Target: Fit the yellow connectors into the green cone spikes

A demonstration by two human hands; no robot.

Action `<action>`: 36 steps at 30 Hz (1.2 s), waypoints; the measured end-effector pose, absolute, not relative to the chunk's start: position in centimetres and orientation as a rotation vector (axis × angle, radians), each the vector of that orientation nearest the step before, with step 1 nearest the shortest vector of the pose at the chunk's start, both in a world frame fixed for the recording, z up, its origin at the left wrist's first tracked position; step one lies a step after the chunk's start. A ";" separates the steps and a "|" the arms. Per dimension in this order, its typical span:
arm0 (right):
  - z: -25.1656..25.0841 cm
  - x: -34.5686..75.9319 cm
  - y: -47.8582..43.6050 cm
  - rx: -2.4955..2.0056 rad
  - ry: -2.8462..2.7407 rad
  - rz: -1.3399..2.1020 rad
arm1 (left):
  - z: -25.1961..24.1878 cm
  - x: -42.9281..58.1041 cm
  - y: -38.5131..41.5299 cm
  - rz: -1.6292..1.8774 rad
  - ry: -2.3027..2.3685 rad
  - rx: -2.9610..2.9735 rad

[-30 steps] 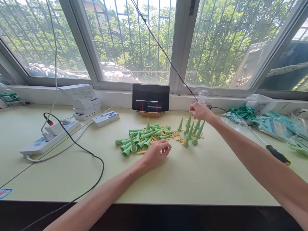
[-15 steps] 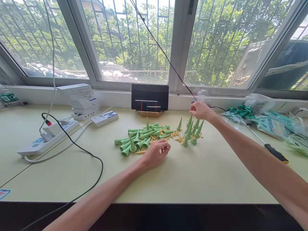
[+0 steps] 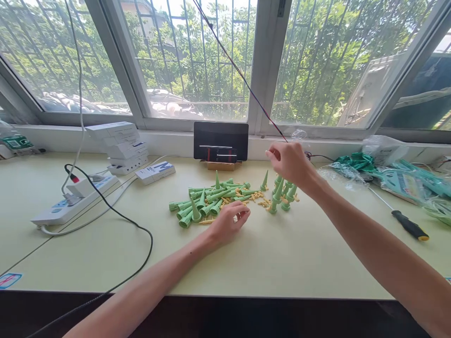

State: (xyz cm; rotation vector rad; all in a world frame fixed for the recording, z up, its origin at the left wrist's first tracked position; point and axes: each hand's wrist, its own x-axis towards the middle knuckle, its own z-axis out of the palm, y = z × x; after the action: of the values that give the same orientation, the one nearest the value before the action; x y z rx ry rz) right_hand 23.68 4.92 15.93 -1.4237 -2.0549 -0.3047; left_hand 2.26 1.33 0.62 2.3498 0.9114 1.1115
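Note:
A loose pile of green cone-shaped pieces (image 3: 208,199) lies on the pale table, with small tan pegs (image 3: 227,201) among them and to their right. My left hand (image 3: 230,220) rests just in front of the pile, its fingers curled to the thumb; whatever may be between them is too small to make out. Upright green cones with tan pegs (image 3: 276,197) stand grouped at the right. My right hand (image 3: 287,159) is raised above and behind that group, fingers bent, thumb and fingertips near each other. One single cone (image 3: 264,180) stands between pile and group.
A black tablet (image 3: 221,134) with a phone before it leans at the windowsill. White boxes (image 3: 121,145), a power strip (image 3: 58,211) and a black cable (image 3: 141,228) are at left. A screwdriver (image 3: 408,225) and plastic bags (image 3: 398,180) lie at right.
My right hand has moved up and left, nearer the camera, off the standing cones. My left hand has stayed nearly still. The view has shifted slightly.

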 end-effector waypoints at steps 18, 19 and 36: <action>-0.1 17.4 4.1 -1.365 -2.148 0.082 | 1.1 1.9 2.3 1.499 1.260 2.033; 0.0 17.3 4.0 -1.374 -2.142 0.075 | 1.1 2.0 2.3 1.495 1.255 2.032; -0.7 16.0 3.8 -1.523 -2.212 0.048 | 0.1 1.7 2.4 1.179 1.287 2.099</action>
State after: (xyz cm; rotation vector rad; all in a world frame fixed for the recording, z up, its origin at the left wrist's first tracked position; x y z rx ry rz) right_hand 15.95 3.82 -0.67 -1.5227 -2.2120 0.0479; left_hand 1.70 2.37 0.13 2.0992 1.2868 1.1793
